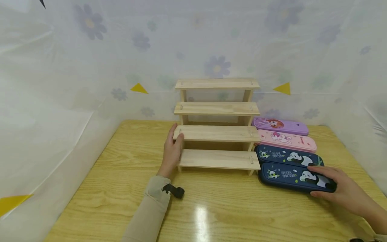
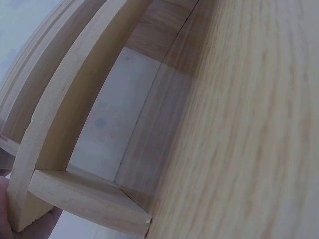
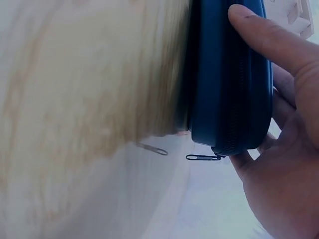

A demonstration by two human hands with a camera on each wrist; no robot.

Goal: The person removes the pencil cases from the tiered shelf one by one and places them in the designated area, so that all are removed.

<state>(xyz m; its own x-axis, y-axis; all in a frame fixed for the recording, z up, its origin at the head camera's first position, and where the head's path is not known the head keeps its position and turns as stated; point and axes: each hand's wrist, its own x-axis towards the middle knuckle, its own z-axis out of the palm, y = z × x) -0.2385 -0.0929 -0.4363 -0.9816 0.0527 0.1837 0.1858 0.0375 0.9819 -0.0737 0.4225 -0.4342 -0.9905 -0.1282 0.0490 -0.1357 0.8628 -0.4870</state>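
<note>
A pale wooden step rack (image 1: 216,133) with several tiers stands on the table. My left hand (image 1: 172,153) grips its left side by the second board from the bottom; in the left wrist view, fingers (image 2: 44,224) curl under a board's end. To the right lie pencil cases in a column. My right hand (image 1: 347,190) holds the right end of the nearest one, a dark blue panda pencil case (image 1: 290,176), thumb on the near side. The right wrist view shows this case (image 3: 234,89) edge-on, with its zipper pull (image 3: 203,157) hanging out at the end.
Behind the held case lie a second dark blue panda case (image 1: 282,154), a pink rabbit case (image 1: 296,142) and a purple case (image 1: 293,127) with a cartoon girl. A floral plastic sheet (image 1: 193,43) encloses the wood-grain table (image 1: 121,188) at the back and sides.
</note>
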